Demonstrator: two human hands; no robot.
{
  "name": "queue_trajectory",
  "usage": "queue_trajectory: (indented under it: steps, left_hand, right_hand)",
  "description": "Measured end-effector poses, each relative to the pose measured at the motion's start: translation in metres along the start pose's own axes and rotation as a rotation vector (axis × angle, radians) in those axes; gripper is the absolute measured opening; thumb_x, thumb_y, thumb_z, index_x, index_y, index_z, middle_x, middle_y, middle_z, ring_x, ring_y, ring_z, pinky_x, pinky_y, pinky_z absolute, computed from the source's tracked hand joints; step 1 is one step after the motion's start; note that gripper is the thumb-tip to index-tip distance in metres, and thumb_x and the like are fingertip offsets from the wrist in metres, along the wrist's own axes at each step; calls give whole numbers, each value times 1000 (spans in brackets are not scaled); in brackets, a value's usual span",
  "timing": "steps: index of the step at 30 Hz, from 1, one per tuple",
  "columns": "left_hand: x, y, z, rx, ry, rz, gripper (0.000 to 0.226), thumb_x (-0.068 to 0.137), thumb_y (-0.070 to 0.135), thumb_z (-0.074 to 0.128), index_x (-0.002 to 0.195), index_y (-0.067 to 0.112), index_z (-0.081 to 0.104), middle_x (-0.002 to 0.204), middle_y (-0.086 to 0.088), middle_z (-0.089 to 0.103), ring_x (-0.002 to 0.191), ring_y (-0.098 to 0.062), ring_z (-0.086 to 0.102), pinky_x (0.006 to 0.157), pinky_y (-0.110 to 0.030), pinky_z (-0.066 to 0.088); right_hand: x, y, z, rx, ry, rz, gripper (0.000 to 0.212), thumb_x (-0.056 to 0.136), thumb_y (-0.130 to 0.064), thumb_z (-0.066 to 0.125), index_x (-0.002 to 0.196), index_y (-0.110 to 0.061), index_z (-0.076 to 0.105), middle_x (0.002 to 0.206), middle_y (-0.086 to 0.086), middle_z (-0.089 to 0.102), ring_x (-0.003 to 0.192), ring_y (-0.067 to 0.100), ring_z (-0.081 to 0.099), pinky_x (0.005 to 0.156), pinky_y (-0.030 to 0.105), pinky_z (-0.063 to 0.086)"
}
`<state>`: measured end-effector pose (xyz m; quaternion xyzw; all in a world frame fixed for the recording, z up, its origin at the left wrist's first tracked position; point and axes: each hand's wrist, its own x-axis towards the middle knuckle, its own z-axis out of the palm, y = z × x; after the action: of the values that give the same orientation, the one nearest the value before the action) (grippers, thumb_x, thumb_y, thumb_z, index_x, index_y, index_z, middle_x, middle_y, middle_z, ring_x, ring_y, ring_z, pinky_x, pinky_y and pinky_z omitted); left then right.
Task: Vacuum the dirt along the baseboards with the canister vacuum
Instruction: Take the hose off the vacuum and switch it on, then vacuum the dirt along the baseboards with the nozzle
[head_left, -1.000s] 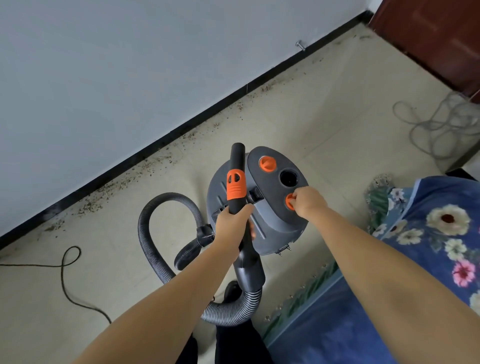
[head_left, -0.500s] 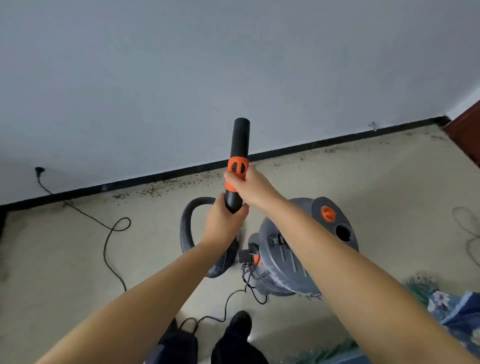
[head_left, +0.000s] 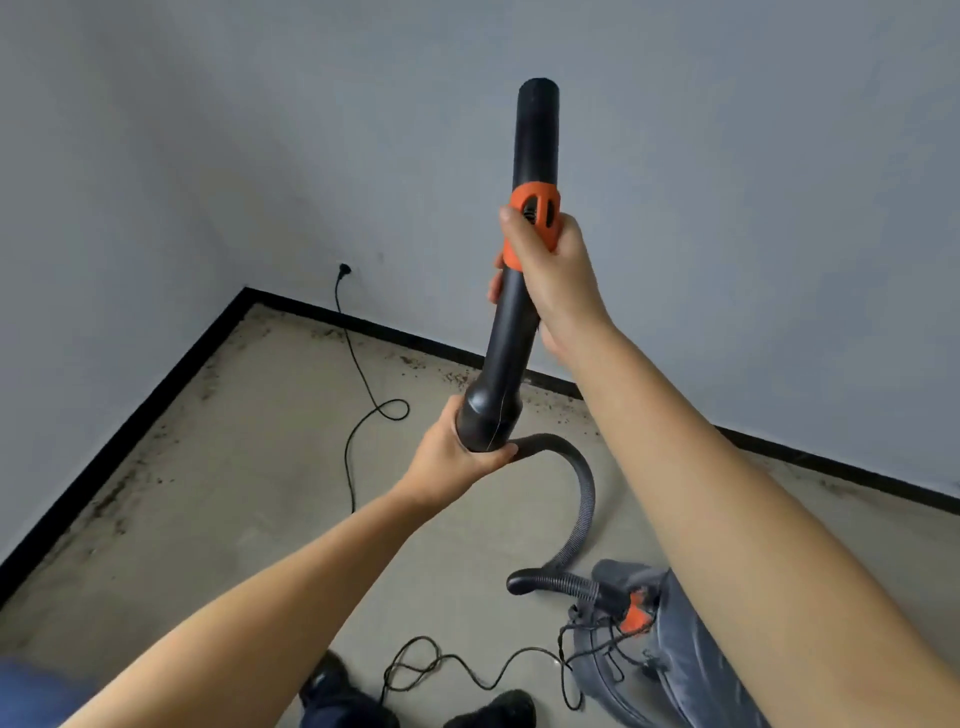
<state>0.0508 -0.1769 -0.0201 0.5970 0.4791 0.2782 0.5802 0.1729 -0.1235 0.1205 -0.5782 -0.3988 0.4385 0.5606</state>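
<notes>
Both hands held the vacuum's black wand (head_left: 519, 291) upright in the centre of the frame, its open mouth raised toward the top and aimed at the wall (head_left: 727, 208) rather than the floor. The right hand (head_left: 550, 270) was wrapped around the tube at the orange collar (head_left: 535, 208), the thumb lying against the collar, likely to steer the tip or reach the slider there. The left hand (head_left: 457, 457) gripped the flared base of the wand where the ribbed hose (head_left: 584, 488) joins, seemingly to carry its weight and keep the hose from dragging. From that joint the hose curved down and to the right, into the grey canister (head_left: 675, 649) standing on the floor at the lower right, partly hidden behind the right forearm. With the wand up, no suction had yet reached the dirt, so the cleaning looked about to start. The floor (head_left: 234, 493) was pale, dull and hard. Dark crumbs of dirt (head_left: 452, 376) lay in a band beside the black baseboard (head_left: 130, 431), which ran from the lower left up to a corner at the upper left, then slanted down to the right. A thin black power cord (head_left: 363, 384) dropped from a plug on the wall and looped across the floor. Dark shoes (head_left: 332, 680) showed at the bottom edge.
</notes>
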Motion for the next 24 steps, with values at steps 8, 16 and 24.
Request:
queue_trajectory:
  steps: [8,16,24]
  left_hand:
    - [-10,-26,-174,-82,254,-25,59,70,26,79,118,16,47,106,2,62,96,-10,59,81,-22,49]
    - [-18,-63,-285,-175,398,-149,24,64,29,66,76,16,50,68,6,55,62,-10,50,56,-22,42]
    - [-26,-116,-354,-322,524,-252,24,75,18,68,90,18,50,78,7,55,72,-8,52,66,-19,43]
  right_hand:
    - [7,47,209,-121,-203,178,16,82,0,55,76,-11,46,53,4,51,42,15,49,53,27,45]
    - [22,41,366,-269,-493,123,21,86,-8,58,72,-13,44,51,4,49,38,15,45,47,21,41]
    - [41,104,464,-348,-711,276,17,88,-9,56,77,-12,43,56,7,53,44,20,50,54,27,45]
